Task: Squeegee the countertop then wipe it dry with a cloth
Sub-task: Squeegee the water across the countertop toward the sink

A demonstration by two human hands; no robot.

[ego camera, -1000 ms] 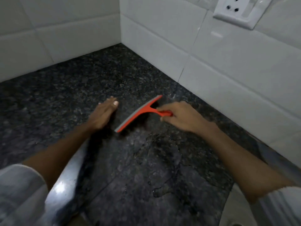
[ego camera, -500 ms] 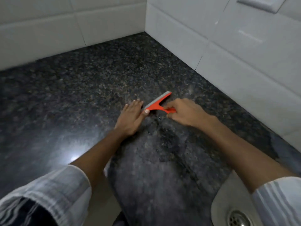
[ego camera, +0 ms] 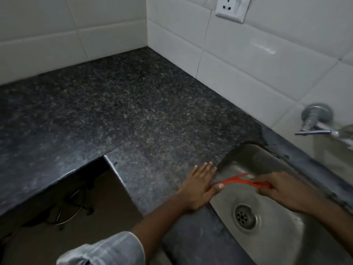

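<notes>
The dark speckled granite countertop (ego camera: pixel 118 104) fills the corner under white tiled walls. My right hand (ego camera: pixel 282 190) grips the handle of an orange squeegee (ego camera: pixel 236 179), which now hangs over the steel sink's left edge, blurred by motion. My left hand (ego camera: pixel 200 186) lies flat, fingers together, on the countertop right at the sink's edge, its thumb touching the squeegee's blade end. No cloth is in view.
A steel sink (ego camera: pixel 271 236) with a round drain (ego camera: pixel 245 217) sits at lower right. A metal tap (ego camera: pixel 315 121) juts from the right wall, a white socket (ego camera: pixel 232 8) above. The counter's inner edge (ego camera: pixel 112 165) drops to a dark floor with wire objects.
Both hands and the squeegee have swept from the middle of the countertop back toward me, to the sink's edge. The view has pulled back, revealing the sink and tap.
</notes>
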